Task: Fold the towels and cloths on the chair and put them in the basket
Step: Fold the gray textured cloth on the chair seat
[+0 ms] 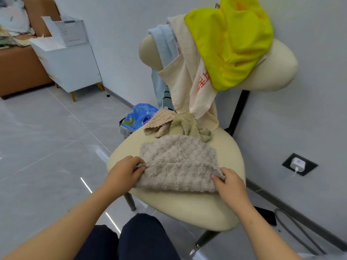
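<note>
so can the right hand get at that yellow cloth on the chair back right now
Probably yes, once it lets go. The yellow cloth lies on top of the pile on the backrest with nothing over it, but the right hand is pinching the grey towel on the seat.

A home living room: brown sofa (20, 68), white cabinet (71, 68), tiled floor (47, 147).

Towel (178, 162) on chair (197, 209); cloths (178, 124) behind.
</note>
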Demonstrator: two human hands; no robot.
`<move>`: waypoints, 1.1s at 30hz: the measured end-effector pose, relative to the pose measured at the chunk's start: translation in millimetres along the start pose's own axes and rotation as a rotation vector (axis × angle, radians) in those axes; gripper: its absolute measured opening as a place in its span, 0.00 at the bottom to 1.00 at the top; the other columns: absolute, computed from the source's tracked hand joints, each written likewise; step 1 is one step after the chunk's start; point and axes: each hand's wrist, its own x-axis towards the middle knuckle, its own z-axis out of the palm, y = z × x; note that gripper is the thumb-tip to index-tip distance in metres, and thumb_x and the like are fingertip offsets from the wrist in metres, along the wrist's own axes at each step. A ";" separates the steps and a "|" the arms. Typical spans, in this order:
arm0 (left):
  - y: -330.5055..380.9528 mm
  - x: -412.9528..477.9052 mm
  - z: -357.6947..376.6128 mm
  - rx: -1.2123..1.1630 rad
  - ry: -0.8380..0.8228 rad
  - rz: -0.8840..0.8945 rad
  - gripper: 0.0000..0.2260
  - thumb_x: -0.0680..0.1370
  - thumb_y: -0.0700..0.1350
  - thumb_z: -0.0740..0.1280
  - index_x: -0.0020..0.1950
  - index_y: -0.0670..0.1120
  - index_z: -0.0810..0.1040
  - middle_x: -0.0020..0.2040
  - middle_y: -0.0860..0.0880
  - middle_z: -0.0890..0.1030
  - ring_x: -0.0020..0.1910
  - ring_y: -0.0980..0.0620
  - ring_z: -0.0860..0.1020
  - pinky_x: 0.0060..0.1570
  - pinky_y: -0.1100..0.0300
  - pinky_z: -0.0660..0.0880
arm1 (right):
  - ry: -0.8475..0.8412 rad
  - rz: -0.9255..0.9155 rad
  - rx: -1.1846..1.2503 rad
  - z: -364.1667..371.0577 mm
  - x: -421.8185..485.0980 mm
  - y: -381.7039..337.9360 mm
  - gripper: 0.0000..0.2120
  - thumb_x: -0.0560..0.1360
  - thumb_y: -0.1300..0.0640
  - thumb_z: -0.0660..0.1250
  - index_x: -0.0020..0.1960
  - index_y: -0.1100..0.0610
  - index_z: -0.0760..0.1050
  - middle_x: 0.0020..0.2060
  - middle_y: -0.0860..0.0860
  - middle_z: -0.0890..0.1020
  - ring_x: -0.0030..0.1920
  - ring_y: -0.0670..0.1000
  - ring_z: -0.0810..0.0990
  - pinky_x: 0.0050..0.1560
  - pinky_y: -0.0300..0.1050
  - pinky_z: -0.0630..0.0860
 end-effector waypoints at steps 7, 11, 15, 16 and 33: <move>-2.4 -28.8 -5.2 0.161 -0.437 0.015 0.03 0.78 0.48 0.63 0.45 0.55 0.73 0.40 0.59 0.74 0.38 0.61 0.72 0.36 0.71 0.66 | -0.413 0.089 -0.169 -16.9 -31.2 3.6 0.09 0.75 0.56 0.65 0.52 0.60 0.77 0.47 0.54 0.81 0.46 0.51 0.78 0.41 0.40 0.69; 2.6 -25.9 -6.1 0.055 -0.272 -0.024 0.03 0.78 0.50 0.65 0.45 0.55 0.74 0.43 0.57 0.76 0.46 0.56 0.74 0.39 0.73 0.66 | -0.312 0.089 -0.041 -20.3 -27.2 -1.7 0.08 0.75 0.55 0.66 0.45 0.60 0.76 0.41 0.53 0.80 0.43 0.51 0.77 0.41 0.42 0.70; 11.8 -9.5 -24.8 -0.274 -0.148 -0.150 0.05 0.78 0.47 0.65 0.43 0.52 0.78 0.41 0.56 0.77 0.44 0.55 0.75 0.43 0.62 0.69 | -0.146 0.136 0.325 -32.1 -14.4 -11.4 0.10 0.75 0.56 0.67 0.40 0.63 0.75 0.36 0.55 0.76 0.38 0.51 0.74 0.40 0.44 0.67; 13.1 -2.7 -29.5 -0.369 -0.123 -0.183 0.05 0.78 0.47 0.65 0.43 0.50 0.78 0.40 0.54 0.77 0.42 0.54 0.75 0.41 0.60 0.70 | -0.101 0.147 0.414 -35.2 -9.6 -14.2 0.09 0.76 0.56 0.66 0.39 0.60 0.75 0.36 0.53 0.77 0.39 0.51 0.75 0.41 0.45 0.69; -9.2 51.9 10.7 -0.469 -0.017 -0.512 0.09 0.74 0.40 0.69 0.53 0.43 0.76 0.46 0.45 0.77 0.45 0.45 0.76 0.40 0.57 0.72 | 0.051 0.215 0.165 6.4 41.9 0.6 0.14 0.75 0.58 0.64 0.32 0.55 0.64 0.28 0.49 0.70 0.31 0.49 0.67 0.32 0.44 0.61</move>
